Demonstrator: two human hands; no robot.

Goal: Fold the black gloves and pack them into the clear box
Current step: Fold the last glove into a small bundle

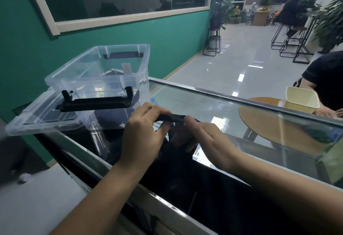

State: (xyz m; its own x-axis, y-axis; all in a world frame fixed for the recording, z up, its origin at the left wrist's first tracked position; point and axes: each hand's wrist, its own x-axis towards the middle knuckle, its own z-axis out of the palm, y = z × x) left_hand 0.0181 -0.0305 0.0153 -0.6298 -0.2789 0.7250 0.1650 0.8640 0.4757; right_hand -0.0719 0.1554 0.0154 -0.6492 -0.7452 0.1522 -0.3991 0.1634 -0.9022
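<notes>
- We grip a black glove (171,118) with our left hand (143,132), fingers curled over its upper edge and thumb tucked beneath, so the hand is closed on the fabric.
- Our right hand (206,138) pinches the same glove at its other end, forefinger and thumb pressed on the dark edge just beside the left fingertips.
- The glove is stretched as a short band between the two hands, and the rest of its dark cloth hangs down below them; against the black surface beneath, we cannot tell where the cloth ends.
- Both hands hover above the glass-topped bench (259,123), over its near left part.
- The clear box (96,73) stands on the far left corner of the bench, open on top, with a black handle (94,103) across its near end and another on the far end.
- The box rests on its clear lid (37,121), which lies flat and juts out toward us and to the left.
- We see something dark low in the box, but cannot say whether it lies inside or shows through the plastic.
- At the right edge, beyond the bench, a cream container (301,98) sits on a round wooden table (263,116), with another person's hand (332,113) beside it.
</notes>
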